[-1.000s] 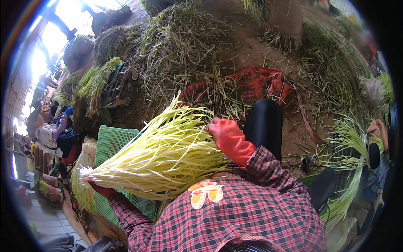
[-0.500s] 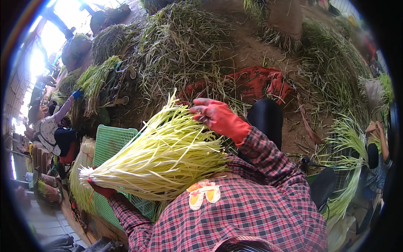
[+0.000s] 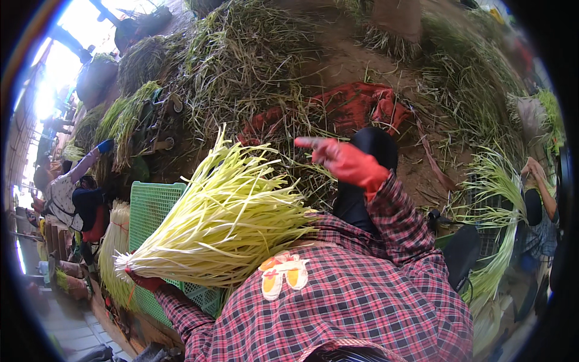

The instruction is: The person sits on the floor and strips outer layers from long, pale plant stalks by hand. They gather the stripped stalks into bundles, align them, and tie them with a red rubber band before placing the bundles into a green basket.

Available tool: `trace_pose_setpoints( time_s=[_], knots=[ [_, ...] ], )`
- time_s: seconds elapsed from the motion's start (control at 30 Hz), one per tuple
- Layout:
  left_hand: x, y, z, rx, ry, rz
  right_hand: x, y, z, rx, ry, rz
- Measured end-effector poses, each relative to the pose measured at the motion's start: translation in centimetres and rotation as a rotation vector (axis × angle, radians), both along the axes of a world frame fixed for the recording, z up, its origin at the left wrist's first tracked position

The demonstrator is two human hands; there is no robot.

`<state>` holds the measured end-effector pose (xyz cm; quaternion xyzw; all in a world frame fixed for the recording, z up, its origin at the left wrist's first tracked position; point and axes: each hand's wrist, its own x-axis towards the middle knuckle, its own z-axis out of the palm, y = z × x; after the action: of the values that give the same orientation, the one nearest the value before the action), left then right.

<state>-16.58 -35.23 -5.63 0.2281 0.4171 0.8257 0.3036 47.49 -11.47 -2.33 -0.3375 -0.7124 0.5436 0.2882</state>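
A large bundle of yellow chives [image 3: 223,211] lies across my lap, leafy tips fanned toward the upper right. My left hand [image 3: 146,281], in a dark red glove, grips it from below at the white root end; most of those fingers are hidden under the stems. My right hand [image 3: 344,160], in a red rubber glove, hovers to the right of the leaf tips, apart from them. Its index finger points left and the other fingers are partly bent, with nothing visible in them. A green plastic crate [image 3: 154,211] stands under and beyond the root end.
Another tied bundle [image 3: 114,253] stands left of the crate. Heaps of loose green leaves [image 3: 241,66] and a red cloth [image 3: 356,105] cover ground ahead. A person with a blue glove [image 3: 105,146] works at left; another person's arm [image 3: 543,184] shows at right, near long leaves [image 3: 497,187].
My right hand has moved right, away from the leaf tips, its index finger now extended. The bundle stays in my left hand, its tips slightly shifted left. The whole view has shifted a little.
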Motion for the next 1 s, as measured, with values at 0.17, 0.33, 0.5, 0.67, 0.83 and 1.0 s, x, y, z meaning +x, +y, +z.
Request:
trace_pose_setpoints(
  time_s=[0.17,0.33,0.5,0.67,0.83,1.0],
  knots=[
    [-0.2,0.3,0.2,-0.052,0.003,0.032,-4.9,-4.5,-3.2,0.351,-0.514,-0.037],
    [-1.1,-0.2,-0.8,-0.012,0.016,0.011,-4.1,-3.7,-2.8,-0.113,-0.080,-0.464],
    [-1.5,-1.0,-1.8,-0.027,-0.035,0.000,-1.0,-3.1,-2.4,0.242,-0.081,-0.315],
    [-1.8,-1.2,-2.0,-0.039,-0.069,-0.007,-3.5,-6.8,-3.0,0.277,-0.614,0.255],
    [-2.1,-1.2,-2.1,-0.020,-0.060,0.005,-5.2,-8.0,-3.2,-0.017,-0.917,0.299],
    [-0.8,-1.0,-1.8,0.001,-0.080,0.030,-4.2,-8.0,-3.1,-0.116,-0.123,-0.173]
  ],
)
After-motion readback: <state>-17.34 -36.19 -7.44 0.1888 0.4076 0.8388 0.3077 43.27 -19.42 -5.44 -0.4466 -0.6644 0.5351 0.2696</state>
